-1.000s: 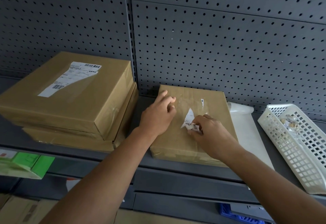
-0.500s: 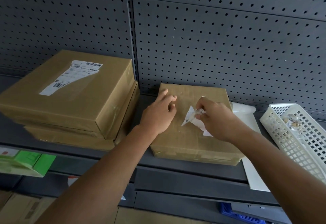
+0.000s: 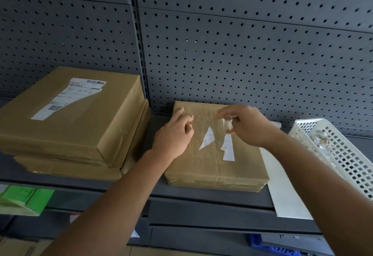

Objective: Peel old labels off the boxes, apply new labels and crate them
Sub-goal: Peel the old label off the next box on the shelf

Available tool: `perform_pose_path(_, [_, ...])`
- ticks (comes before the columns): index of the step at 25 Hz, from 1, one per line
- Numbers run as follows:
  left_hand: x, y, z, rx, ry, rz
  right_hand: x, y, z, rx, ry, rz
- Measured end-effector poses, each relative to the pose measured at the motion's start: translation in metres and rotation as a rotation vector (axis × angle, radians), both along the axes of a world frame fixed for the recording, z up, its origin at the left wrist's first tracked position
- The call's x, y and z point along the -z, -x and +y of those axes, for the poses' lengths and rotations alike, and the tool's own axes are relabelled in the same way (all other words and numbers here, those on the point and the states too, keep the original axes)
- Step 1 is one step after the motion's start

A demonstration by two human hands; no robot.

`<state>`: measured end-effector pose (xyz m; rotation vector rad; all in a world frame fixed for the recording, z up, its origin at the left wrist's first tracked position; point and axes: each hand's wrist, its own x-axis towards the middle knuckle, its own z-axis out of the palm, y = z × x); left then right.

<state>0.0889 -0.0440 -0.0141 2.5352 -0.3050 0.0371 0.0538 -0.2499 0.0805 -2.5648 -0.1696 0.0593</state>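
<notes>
On the grey metal shelf (image 3: pixel 84 185), the stack of two brown cardboard boxes (image 3: pixel 60 134) at the left is untouched. Next to it, the left hand (image 3: pixel 173 136) steadies the flat brown cardboard box (image 3: pixel 212 167), fingers (image 3: pixel 178 112) loosely bent, tips pressing its top. The right hand (image 3: pixel 250 126), low on the label a second ago, has lifted clear, fingers pinching a torn white scrap of old label (image 3: pixel 227 121). The label is tearing, not lifting whole: a triangular white remnant (image 3: pixel 207 137) and a white strip (image 3: pixel 229 149) stay stuck, so peeling is unfinished. The scrap probably belongs in the white perforated plastic basket (image 3: pixel 347 154) at the right.
</notes>
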Motion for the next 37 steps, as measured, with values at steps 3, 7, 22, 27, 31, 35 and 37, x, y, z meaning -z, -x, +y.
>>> perform_pose_path(3, [-0.001, 0.0, 0.0, -0.006, 0.004, 0.007, 0.008, 0.013, -0.011, 0.136, -0.077, -0.001])
perform_pose_path(7, [-0.002, 0.002, -0.002, -0.014, 0.008, -0.002, 0.021, 0.029, -0.019, 0.121, -0.031, 0.115])
perform_pose_path(22, [-0.003, 0.004, -0.002, -0.019, 0.008, 0.031, 0.037, 0.026, -0.029, 0.092, -0.062, -0.162])
perform_pose_path(27, [-0.002, 0.004, -0.004, -0.017, 0.005, 0.033, 0.015, 0.016, -0.036, 0.281, -0.564, -0.119])
perform_pose_path(31, [0.0, 0.002, -0.003, -0.026, 0.0, 0.032, -0.013, 0.012, -0.041, 0.218, -0.784, -0.109])
perform_pose_path(35, [-0.001, 0.002, -0.005, -0.021, -0.01, 0.024, -0.002, 0.025, -0.037, 0.22, -0.612, -0.04])
perform_pose_path(37, [-0.002, 0.002, -0.004, -0.021, -0.005, 0.023, 0.005, 0.031, -0.037, 0.211, -0.363, -0.046])
